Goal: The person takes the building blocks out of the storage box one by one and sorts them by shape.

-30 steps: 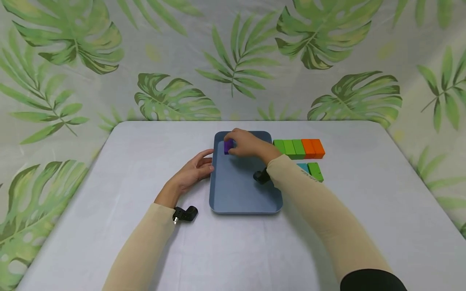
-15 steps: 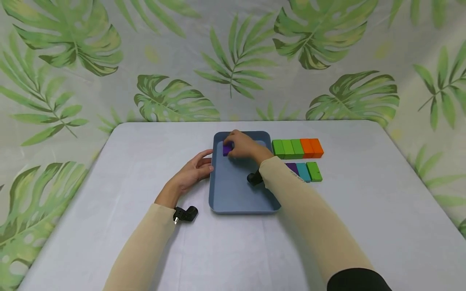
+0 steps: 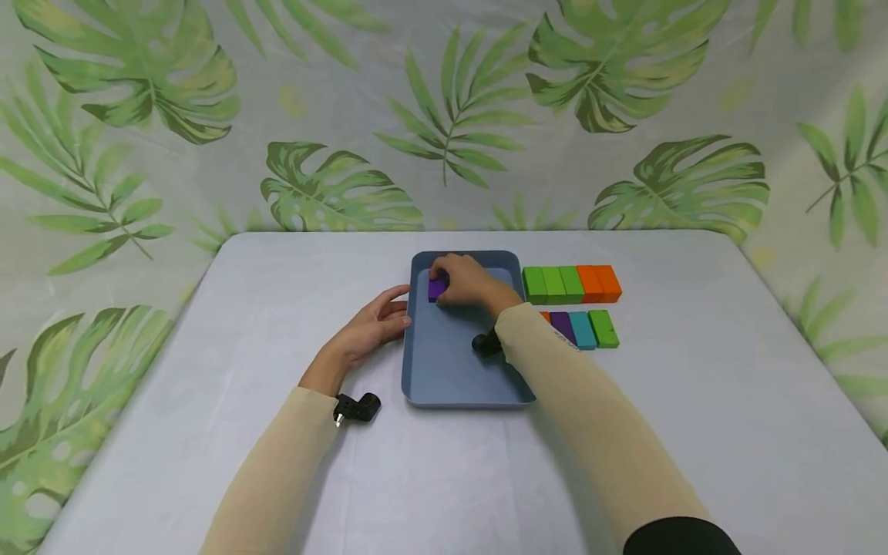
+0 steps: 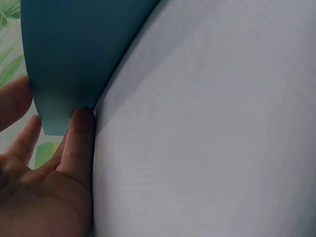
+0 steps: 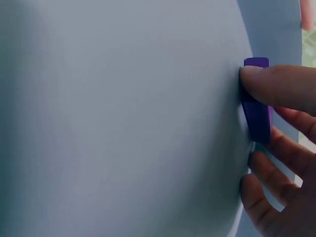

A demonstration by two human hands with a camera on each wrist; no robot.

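Note:
A purple block (image 3: 436, 290) is in the far left part of a blue-grey tray (image 3: 444, 370). My right hand (image 3: 472, 279) pinches it between thumb and fingers; in the right wrist view the thumb presses one face of the block (image 5: 257, 121), close over the tray floor. To the tray's left, my left hand (image 3: 368, 327) rests with loosely bent fingers, fingertips right at the outer wall. The left wrist view has its fingers (image 4: 78, 143) against the tray's side (image 4: 74, 59).
Right of the tray, a row of green blocks (image 3: 553, 285) and orange blocks (image 3: 599, 284) lies on the white-covered table (image 3: 694, 370). Nearer, a second row includes a purple block (image 3: 563, 327), a teal block (image 3: 583, 330) and a green block (image 3: 603, 328), partly behind the right sleeve (image 3: 590, 393).
My right hand has shifted the purple block slightly nearer along the tray's left side. The right forearm moved left, uncovering more of the nearer row. My left hand stays at the tray.

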